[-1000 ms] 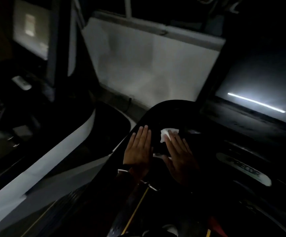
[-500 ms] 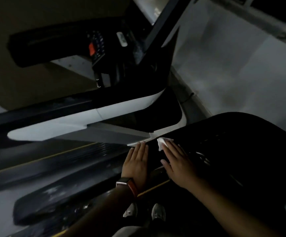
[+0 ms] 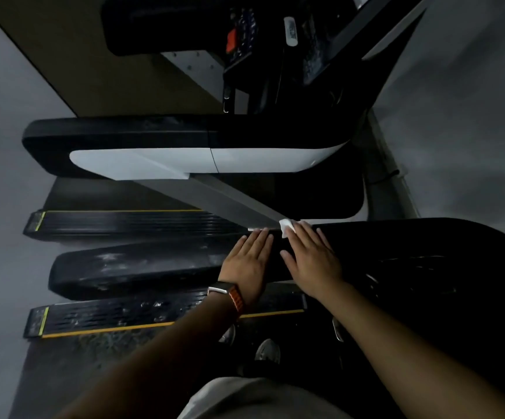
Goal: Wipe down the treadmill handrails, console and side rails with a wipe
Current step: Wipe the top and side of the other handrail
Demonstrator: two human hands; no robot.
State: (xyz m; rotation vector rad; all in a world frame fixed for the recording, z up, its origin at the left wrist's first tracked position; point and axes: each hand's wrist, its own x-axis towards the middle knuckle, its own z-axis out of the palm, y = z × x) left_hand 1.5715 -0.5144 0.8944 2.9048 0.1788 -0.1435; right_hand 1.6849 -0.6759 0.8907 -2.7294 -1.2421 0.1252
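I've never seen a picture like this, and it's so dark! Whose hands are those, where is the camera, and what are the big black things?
The camera sits on a person's head and looks down, so you see their own arms. The big black shapes belong to a treadmill, a machine for running on. The left hand, with a watch on its wrist, lies flat on a long black handrail. The right hand lies flat too, pressing down a white wipe. One corner peeks out past the fingertips. Nothing is gripped. Lower down are the person's shoes. The ridged strip with a yellow edge is a side rail.
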